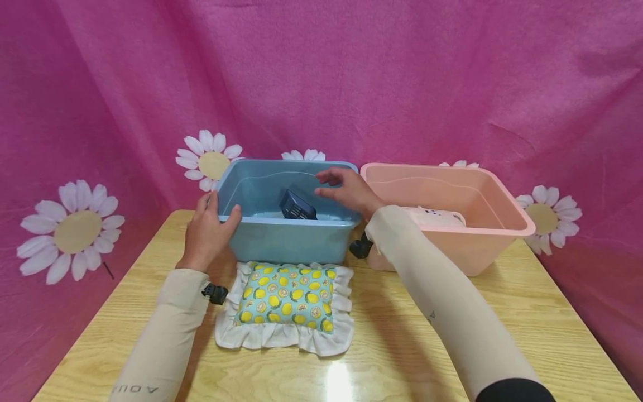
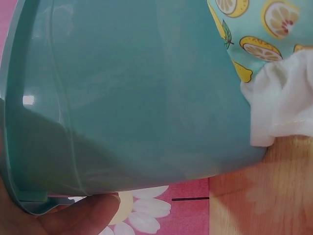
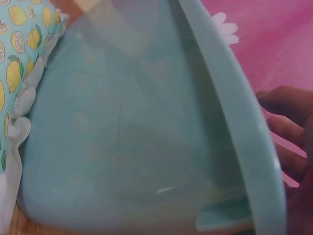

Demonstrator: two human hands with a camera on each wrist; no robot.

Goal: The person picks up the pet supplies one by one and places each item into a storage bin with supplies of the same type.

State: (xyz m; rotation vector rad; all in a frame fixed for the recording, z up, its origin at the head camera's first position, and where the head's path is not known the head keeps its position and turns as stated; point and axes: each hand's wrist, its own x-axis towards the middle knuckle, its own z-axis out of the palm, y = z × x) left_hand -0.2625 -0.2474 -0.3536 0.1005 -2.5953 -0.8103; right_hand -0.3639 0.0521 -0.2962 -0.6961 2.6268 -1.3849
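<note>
My left hand (image 1: pixel 205 231) grips the front left corner of a blue plastic bin (image 1: pixel 286 240), its thumb (image 2: pixel 93 215) by the outer wall under the rim. Over the bin's right side hovers my right hand (image 1: pixel 349 192), fingers loosely spread and holding nothing. In the right wrist view its fingers (image 3: pixel 288 132) show just beyond the bin's rim. Inside the bin a dark blue plastic item with slots (image 1: pixel 297 205) leans at a tilt. A lemon-print cushion (image 1: pixel 288 296) with a white ruffled edge lies flat in front of the bin.
To the right stands a pink plastic bin (image 1: pixel 482 237), with a pale, dark-spotted thing (image 1: pixel 437 218) inside it. Both bins rest on a light wooden table (image 1: pixel 402 368). A magenta cloth (image 1: pixel 402 78) with white daisies hangs behind and at the sides.
</note>
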